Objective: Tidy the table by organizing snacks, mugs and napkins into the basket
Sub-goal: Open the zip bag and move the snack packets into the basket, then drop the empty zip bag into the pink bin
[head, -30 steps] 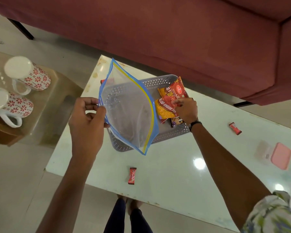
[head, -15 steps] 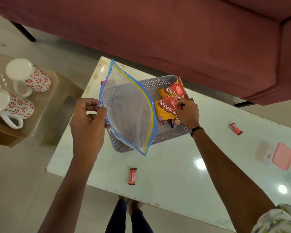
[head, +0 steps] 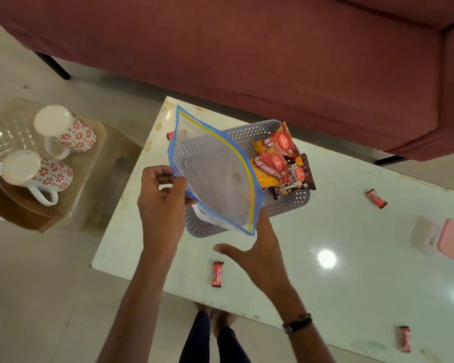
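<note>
My left hand (head: 163, 203) pinches the edge of a clear zip bag (head: 215, 176) with a blue and yellow rim, held above the grey perforated basket (head: 294, 203). Inside the basket lie several red and orange snack packets (head: 275, 163). My right hand (head: 257, 250) hovers just below the bag's lower corner, fingers spread, holding nothing. Small red candy wrappers lie on the white table: one (head: 217, 274) near the front edge, one (head: 376, 198) to the right, one (head: 405, 338) at the front right. Two white mugs with red flowers (head: 63, 132) (head: 34, 174) stand upside down on a side stand at left.
A pink and white box (head: 440, 239) rests at the table's right edge. A red sofa (head: 273, 53) runs along the far side. The side stand (head: 71, 195) sits close to the table's left edge. My legs (head: 210, 336) are at the front edge.
My right hand has left the snack packets in the basket and swung down to below the bag's lower corner. The left hand still holds the bag.
</note>
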{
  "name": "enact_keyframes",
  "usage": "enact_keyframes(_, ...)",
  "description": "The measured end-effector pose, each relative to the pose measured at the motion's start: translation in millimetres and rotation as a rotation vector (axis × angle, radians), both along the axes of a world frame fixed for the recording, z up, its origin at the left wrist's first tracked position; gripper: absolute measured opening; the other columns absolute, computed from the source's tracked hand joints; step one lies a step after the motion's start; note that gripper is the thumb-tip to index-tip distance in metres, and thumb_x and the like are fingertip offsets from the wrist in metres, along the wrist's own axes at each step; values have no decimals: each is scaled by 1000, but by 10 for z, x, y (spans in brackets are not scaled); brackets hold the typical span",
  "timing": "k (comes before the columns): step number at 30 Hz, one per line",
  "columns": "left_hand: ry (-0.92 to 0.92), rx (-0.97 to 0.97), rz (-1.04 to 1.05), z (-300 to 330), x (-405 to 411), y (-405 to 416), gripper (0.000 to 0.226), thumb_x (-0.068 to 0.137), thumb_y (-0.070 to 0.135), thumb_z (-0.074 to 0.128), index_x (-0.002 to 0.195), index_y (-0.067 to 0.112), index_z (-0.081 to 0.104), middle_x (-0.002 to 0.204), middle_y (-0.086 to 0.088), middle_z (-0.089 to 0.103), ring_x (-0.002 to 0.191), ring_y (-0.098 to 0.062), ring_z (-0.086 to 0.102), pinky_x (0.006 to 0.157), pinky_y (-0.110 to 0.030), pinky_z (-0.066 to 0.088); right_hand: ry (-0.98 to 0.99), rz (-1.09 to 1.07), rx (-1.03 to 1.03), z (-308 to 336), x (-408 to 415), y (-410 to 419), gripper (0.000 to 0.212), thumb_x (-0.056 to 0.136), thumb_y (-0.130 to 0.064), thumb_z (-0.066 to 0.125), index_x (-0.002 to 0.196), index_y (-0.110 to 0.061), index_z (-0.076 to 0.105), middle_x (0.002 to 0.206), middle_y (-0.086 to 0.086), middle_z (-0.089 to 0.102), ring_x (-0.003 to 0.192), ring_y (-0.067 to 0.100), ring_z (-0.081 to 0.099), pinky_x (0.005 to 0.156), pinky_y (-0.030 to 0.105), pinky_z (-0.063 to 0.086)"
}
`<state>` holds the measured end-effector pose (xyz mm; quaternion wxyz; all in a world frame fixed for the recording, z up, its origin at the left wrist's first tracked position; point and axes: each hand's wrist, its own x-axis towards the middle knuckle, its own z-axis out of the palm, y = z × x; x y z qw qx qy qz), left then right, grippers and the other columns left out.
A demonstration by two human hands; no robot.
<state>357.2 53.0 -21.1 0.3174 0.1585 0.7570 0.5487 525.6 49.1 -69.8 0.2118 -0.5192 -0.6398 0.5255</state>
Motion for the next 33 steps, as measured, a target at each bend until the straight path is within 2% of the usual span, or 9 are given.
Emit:
enact_keyframes(5,-158,94,48,123,83,-41,14,88,8,59,88,17,49,86,-1,52,57,-3,57,55,-16,51,91,-352,166,181,-276,-20,35,82,-23,70,117,-22,66,90,-20,67,81,-17,59,71,1,41)
enact_keyframes(8,-209,216,-5,253,140,-109,12,90,31,57,93,21,50,95,0,56,72,-4,60,61,-20,52,143,-382,247,360,-157,112,17,83,-25,69,88,-10,74,62,-30,60,61,-19,52,59,2,37)
enact_keyframes(12,-56,257,-21,254,147,-272,55,75,51,62,118,22,42,134,-2,47,127,-16,45,98,-28,43,307,-363,231,707,176,283,20,86,-29,67,85,-10,75,78,-3,75,79,5,68,73,30,57)
enact_keyframes(14,-5,197,-101,183,116,-365,81,64,49,70,131,22,33,145,-1,37,136,-13,36,112,-29,32,429,-349,151,883,350,359,15,88,-17,63,89,-8,75,85,5,76,86,21,72,84,41,57)
enact_keyframes(16,15,128,-265,129,138,-445,98,57,48,74,139,22,26,149,6,33,137,-4,32,111,-18,29,499,-359,12,1032,530,416,16,85,-22,61,86,-12,74,81,1,76,79,16,72,78,34,58)
enact_keyframes(20,-30,83,-493,57,316,-544,102,48,47,83,135,28,33,138,15,44,128,6,39,93,-4,37,499,-301,-218,1081,912,459,18,75,-36,63,73,-23,76,76,-7,72,73,9,69,66,20,54)
enact_keyframes(26,-280,56,-512,-72,710,-564,12,80,3,68,85,11,62,68,7,70,59,-10,63,63,-20,52,564,-465,-384,769,1430,333,46,78,-42,62,113,-11,63,116,8,68,107,21,64,88,27,53)
enact_keyframes(29,-269,38,-468,-135,931,-568,12,85,8,64,82,18,60,73,9,72,52,-9,63,57,-18,50,462,-351,-461,576,1646,60,49,83,-33,58,130,-21,50,128,-1,63,115,22,62,98,37,50)
enact_keyframes(33,-297,24,-553,-183,1164,-597,25,90,6,57,103,27,51,97,4,74,53,-12,63,52,-19,45,349,-385,-491,444,1692,-326,64,78,-12,69,136,-26,44,121,5,66,99,33,69,81,26,57)
